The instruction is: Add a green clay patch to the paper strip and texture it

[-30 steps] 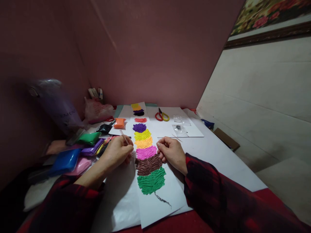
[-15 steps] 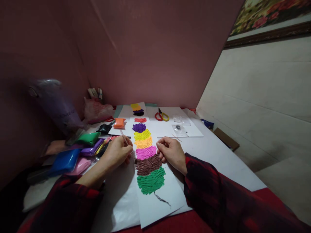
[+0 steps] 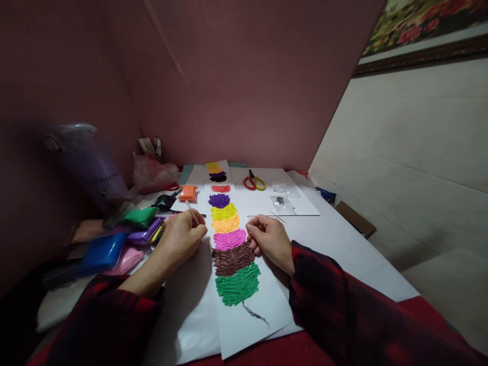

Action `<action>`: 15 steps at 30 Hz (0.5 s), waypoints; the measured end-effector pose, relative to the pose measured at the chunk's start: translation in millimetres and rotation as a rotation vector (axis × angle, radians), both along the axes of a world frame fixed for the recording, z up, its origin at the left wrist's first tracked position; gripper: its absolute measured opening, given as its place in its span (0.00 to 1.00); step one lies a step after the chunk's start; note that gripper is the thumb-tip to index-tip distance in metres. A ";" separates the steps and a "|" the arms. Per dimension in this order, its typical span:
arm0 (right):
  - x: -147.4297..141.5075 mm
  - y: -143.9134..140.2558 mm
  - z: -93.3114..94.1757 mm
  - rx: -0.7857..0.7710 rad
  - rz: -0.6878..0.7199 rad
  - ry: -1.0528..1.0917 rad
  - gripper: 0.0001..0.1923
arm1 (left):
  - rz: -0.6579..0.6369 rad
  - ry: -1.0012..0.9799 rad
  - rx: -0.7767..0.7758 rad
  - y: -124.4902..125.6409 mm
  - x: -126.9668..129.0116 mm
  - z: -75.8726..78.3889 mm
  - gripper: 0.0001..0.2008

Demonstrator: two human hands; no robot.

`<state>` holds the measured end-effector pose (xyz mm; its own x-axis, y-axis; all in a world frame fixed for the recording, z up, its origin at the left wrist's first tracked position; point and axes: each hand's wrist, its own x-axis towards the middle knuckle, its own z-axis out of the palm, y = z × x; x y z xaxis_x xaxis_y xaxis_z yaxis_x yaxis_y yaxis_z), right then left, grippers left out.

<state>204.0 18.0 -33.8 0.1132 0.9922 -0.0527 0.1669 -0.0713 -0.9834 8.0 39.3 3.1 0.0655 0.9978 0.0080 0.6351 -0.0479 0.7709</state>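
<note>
Here we see the left hand (image 3: 182,239) closed around a thin stick (image 3: 190,210), pinched between thumb and fingers. The long axis of the stick runs from about 11 o'clock, where the free end points up and away toward the orange clay packet (image 3: 187,192), down to 5 o'clock, where the lower end comes out beside the fingertips, at the left edge of the pink clay patch (image 3: 229,239). We cannot tell if the tip touches the clay.

The right hand (image 3: 271,240) is loosely curled, and its fingertips rest on the paper strip (image 3: 251,325) at the right edge of the same pink patch; we see nothing held in it. The strip lies on the tabletop (image 3: 343,244) with its long axis from 6 to 12 o'clock, carrying clay patches in a row: green (image 3: 237,284) nearest us, then brown (image 3: 233,258), pink, orange, yellow, purple.

At 9 o'clock from the left hand lie clay packets (image 3: 125,234) in green, purple, blue and pink. At 12 o'clock, well apart, lie the scissors (image 3: 254,182).
</note>
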 end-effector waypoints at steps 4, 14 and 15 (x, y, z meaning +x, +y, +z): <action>0.0 0.3 0.1 0.001 -0.003 0.000 0.07 | 0.000 -0.050 -0.003 1.0 -0.2 -3.1 0.04; -0.3 0.0 -0.3 0.004 -0.001 0.002 0.07 | -0.002 -0.158 -0.037 -0.6 4.5 -2.7 0.04; -0.2 0.1 -0.5 0.005 -0.001 0.002 0.07 | -0.001 -0.151 -0.033 -0.4 4.1 -2.2 0.04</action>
<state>203.8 18.1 -34.3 0.1144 0.9923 -0.0478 0.1650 -0.0665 -0.9841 12.1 38.9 0.9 0.0670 0.9976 -0.0153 0.5122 -0.0213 0.8586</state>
